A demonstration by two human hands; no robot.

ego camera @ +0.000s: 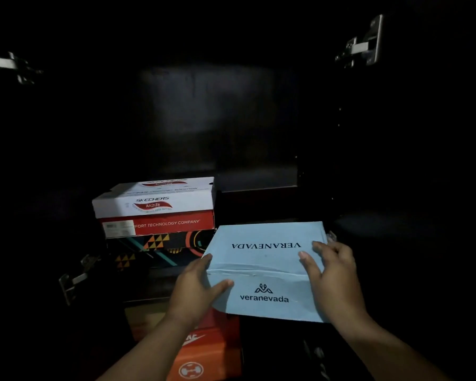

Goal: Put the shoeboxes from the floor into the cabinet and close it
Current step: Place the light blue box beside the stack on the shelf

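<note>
Sliding blue shoebox point(264, 259) into cabinet point(217, 111), L hand point(195, 287) & R hand point(333, 273) clamped on its sides. Next, prob: push fwd beside stack point(154, 215), then release.

I see open dark room right of the box stack point(155, 213) and above it; the stack itself fills the left.

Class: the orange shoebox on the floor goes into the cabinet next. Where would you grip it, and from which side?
Grip the orange shoebox by its two long side walls, one hand each, coming down from above. Its lid faces up and the left forearm and the blue box overlap it in view, so clear those first.
</note>
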